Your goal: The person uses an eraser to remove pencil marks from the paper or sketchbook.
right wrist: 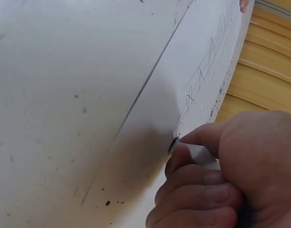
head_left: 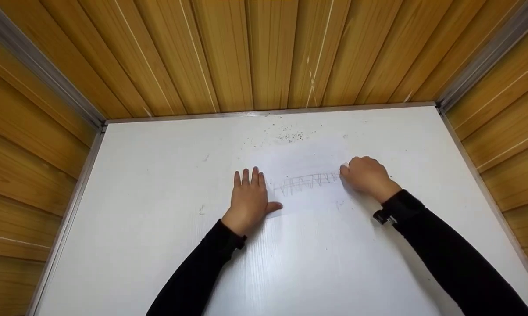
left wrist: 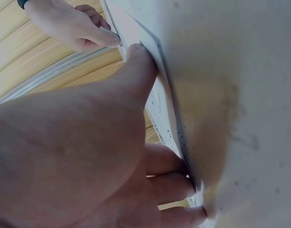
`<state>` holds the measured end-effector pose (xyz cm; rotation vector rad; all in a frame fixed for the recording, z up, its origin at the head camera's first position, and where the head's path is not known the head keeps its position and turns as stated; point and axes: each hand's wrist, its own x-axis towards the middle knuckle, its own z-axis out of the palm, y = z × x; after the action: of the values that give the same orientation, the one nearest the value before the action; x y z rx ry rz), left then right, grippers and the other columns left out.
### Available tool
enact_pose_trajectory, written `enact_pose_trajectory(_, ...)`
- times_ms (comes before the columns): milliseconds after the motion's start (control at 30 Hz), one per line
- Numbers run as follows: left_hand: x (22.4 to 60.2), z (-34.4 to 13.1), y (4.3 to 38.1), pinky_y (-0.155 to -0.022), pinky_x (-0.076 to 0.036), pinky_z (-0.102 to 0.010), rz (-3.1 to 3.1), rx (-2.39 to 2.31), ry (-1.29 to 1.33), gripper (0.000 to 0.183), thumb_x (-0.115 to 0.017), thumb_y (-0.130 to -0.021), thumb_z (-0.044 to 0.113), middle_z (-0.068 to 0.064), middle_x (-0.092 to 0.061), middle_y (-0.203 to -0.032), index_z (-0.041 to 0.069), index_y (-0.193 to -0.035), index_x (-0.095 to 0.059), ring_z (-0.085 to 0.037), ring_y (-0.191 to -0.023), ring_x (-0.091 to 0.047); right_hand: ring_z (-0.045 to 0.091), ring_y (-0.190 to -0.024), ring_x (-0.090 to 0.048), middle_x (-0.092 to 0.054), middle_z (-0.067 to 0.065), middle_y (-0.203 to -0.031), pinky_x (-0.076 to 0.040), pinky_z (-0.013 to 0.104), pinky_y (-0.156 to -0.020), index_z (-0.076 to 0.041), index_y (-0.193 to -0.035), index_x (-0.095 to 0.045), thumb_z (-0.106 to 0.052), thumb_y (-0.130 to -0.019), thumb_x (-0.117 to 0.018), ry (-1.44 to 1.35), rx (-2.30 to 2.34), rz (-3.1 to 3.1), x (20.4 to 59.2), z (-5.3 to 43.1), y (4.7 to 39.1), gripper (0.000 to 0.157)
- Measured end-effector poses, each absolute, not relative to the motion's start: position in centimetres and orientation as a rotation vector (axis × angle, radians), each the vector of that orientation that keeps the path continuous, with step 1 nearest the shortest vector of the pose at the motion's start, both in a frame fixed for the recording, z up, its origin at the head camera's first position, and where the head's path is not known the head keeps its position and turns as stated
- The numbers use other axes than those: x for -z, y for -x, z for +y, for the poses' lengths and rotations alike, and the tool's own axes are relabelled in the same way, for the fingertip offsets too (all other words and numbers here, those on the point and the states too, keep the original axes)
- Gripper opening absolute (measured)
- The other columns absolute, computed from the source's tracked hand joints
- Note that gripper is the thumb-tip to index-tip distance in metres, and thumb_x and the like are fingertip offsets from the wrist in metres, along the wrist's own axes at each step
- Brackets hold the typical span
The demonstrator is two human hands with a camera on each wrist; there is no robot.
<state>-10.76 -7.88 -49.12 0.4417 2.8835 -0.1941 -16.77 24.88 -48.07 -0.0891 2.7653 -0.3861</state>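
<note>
A white sheet of paper [head_left: 308, 156] lies on the white table, with a band of grey zigzag pencil lines [head_left: 311, 180] across its middle. My left hand [head_left: 249, 200] rests flat over the paper's left edge, fingers straight and thumb out to the right. At the sheet's right edge, my right hand [head_left: 368, 175] pinches a small white eraser [right wrist: 201, 154] between thumb and curled fingers. Its dark-smudged end touches the paper by the end of the drawn lines. Most of the eraser is hidden by the fingers.
Dark crumbs [head_left: 290, 135] are scattered on the table beyond the paper. Faint smudges mark the white tabletop [head_left: 158, 197]. Wood-patterned panels [head_left: 268, 52] stand along the back and both sides, with a metal strip at the table's edge.
</note>
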Motion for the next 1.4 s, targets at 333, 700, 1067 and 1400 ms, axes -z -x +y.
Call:
enact_pose_trajectory(333,49.1,-7.8,10.7,-0.137,-0.031,-0.058,2.893,0.214,-0.452,0.114,-0.056,-0.094,0.086,-0.020,-0.041,-0.177,-0.001,-0.167,-0.045,-0.043,-0.164,-0.042,0.041,-0.103,-0.067,-0.073,0.025,-0.106,-0.054,0.058,-0.095,0.005,-0.113,-0.070,-0.040,-0.118,-0.046,0.170,0.523,2.753,47.1,21.9,15.4,0.051)
enact_pose_trajectory(700,49.2,-8.1,10.5,-0.136,-0.032,-0.059,2.930,0.161,-0.459,0.114,-0.060,-0.093,0.085,-0.022,-0.046,-0.174,-0.002,-0.164,-0.048,-0.045,-0.161,-0.046,0.043,-0.107,-0.073,-0.078,0.025,-0.111,-0.060,0.059,-0.099,0.001,-0.108,-0.077,-0.039,-0.117,-0.041,0.391,0.456,2.721,48.3,10.4,15.1,0.055)
enact_pose_trajectory(1067,48.9,-7.8,10.8,-0.138,-0.027,-0.059,2.883,0.182,-0.439,0.114,-0.056,-0.095,0.085,-0.019,-0.039,-0.178,0.000,-0.169,-0.042,-0.042,-0.166,-0.039,0.043,-0.091,-0.073,-0.075,0.026,-0.096,-0.063,0.061,-0.081,0.003,-0.093,-0.075,-0.033,-0.114,-0.048,0.411,0.418,2.825,49.6,11.5,15.6,0.050)
enact_pose_trajectory(1400,49.3,-7.9,10.7,-0.137,-0.030,-0.060,2.883,0.202,-0.457,0.114,-0.055,-0.095,0.086,-0.020,-0.039,-0.178,-0.001,-0.168,-0.043,-0.042,-0.165,-0.040,0.050,-0.104,-0.069,-0.074,0.035,-0.115,-0.057,0.065,-0.092,0.011,-0.118,-0.074,-0.037,-0.114,-0.042,0.100,0.390,2.823,48.9,23.5,16.0,0.057)
